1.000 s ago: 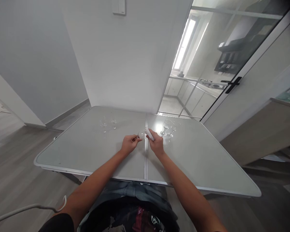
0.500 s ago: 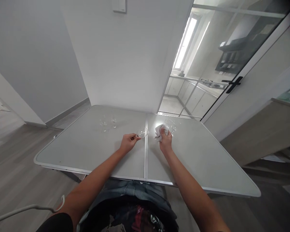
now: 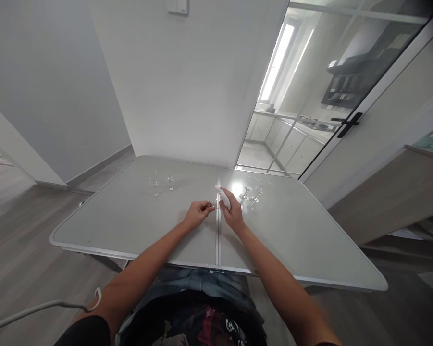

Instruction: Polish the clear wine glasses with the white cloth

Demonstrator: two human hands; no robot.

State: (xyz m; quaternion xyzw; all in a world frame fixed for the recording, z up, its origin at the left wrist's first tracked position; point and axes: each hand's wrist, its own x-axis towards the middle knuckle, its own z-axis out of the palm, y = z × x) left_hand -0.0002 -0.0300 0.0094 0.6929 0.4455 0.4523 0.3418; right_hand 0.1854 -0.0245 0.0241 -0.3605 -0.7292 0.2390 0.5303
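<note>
My left hand (image 3: 198,214) pinches the base end of a clear wine glass (image 3: 211,202) above the table's middle seam. In my right hand (image 3: 232,211) is a bunched white cloth (image 3: 224,198), pressed around the bowl side of that glass. Cloth and fingers hide most of the bowl. Just right of my right hand, two clear stemmed glasses (image 3: 244,196) (image 3: 254,198) stand close together. Farther left are two more clear glasses (image 3: 155,185) (image 3: 170,181), faint against the tabletop.
The pale folding table (image 3: 291,240) has a metal rim and a seam down its centre. A white wall (image 3: 187,96) meets its far edge. At the back right is a glass door (image 3: 299,91) with a black handle (image 3: 349,125). A white cable (image 3: 39,307) hangs near my left arm.
My right hand has moved left with the cloth, from beside the standing glasses onto the held wine glass. My left hand has stayed nearly in place.
</note>
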